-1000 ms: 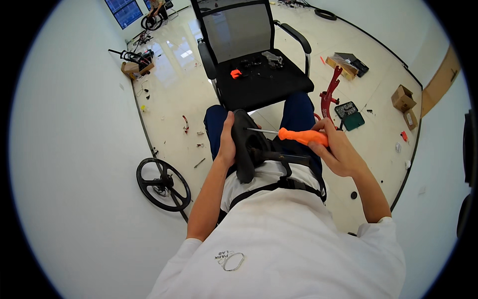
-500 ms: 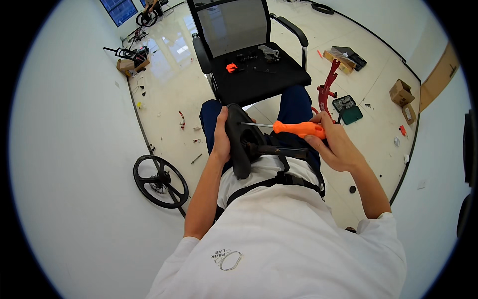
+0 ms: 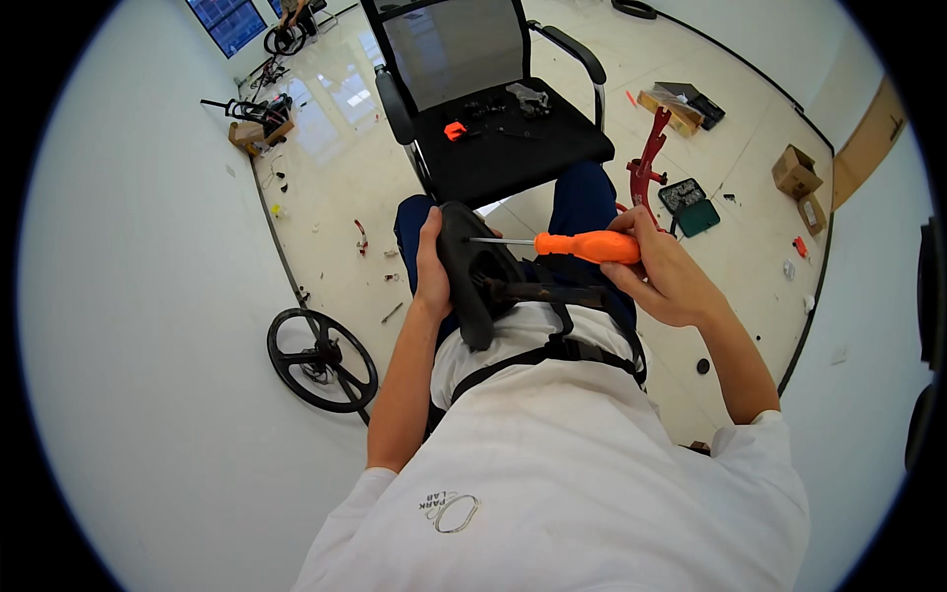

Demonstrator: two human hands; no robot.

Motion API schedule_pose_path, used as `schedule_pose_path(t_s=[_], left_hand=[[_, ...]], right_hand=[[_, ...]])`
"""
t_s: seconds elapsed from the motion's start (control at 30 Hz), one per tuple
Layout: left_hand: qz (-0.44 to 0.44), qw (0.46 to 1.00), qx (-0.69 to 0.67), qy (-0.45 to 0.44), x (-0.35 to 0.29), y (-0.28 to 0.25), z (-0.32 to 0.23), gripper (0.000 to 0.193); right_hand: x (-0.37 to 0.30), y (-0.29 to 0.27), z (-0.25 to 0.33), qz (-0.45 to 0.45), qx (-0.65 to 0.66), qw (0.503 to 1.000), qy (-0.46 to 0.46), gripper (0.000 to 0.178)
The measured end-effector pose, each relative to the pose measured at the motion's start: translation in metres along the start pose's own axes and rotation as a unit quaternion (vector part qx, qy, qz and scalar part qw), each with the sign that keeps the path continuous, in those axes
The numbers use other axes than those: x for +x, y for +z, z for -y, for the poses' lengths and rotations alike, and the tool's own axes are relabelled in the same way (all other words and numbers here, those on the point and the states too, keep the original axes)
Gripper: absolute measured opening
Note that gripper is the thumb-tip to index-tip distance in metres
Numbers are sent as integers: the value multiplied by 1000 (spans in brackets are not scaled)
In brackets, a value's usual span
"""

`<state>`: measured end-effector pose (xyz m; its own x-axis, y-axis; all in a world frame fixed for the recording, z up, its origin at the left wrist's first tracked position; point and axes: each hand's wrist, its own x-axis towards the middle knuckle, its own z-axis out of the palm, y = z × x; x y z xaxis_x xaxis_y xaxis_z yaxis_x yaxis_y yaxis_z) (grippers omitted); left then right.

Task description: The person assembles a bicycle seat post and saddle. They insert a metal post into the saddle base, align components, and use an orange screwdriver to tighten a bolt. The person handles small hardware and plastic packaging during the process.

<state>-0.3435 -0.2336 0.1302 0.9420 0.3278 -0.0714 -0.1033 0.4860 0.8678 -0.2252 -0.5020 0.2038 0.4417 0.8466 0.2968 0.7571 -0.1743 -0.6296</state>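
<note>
A pale glossy floor [image 3: 335, 178] is seen; a black wheel [image 3: 322, 358] lies lower left, cardboard boxes [image 3: 801, 183] upper right.

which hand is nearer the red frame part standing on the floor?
Right. The right hand grips the orange screwdriver just beside the red frame part; the left hand holds the black part, farther away.

Two small brown cardboard boxes [image 3: 797, 171] sit on the pale floor at far right, touching, one just behind the other. A flat tan carton with a dark lid [image 3: 681, 102] lies farther back, right of the chair. At far left, an open brown cardboard box [image 3: 258, 131] holds dark parts, and a blue-lit panel, screen or window, [image 3: 229, 20] shows top left.
</note>
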Motion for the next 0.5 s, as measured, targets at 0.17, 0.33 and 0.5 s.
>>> schedule_pose_path(t_s=[0.17, 0.33, 0.5], left_hand=[[-19, 1000, -3, -7, 2, 0, 4, 68], [0, 1000, -6, -3, 1, 2, 1, 68], [-2, 1000, 6, -10, 3, -1, 3, 69]], right_hand=[[2, 3, 4, 11, -38, 998, 51, 33], [4, 8, -12, -21, 5, 998, 58, 33], [2, 7, 3, -77, 35, 994, -74, 35]])
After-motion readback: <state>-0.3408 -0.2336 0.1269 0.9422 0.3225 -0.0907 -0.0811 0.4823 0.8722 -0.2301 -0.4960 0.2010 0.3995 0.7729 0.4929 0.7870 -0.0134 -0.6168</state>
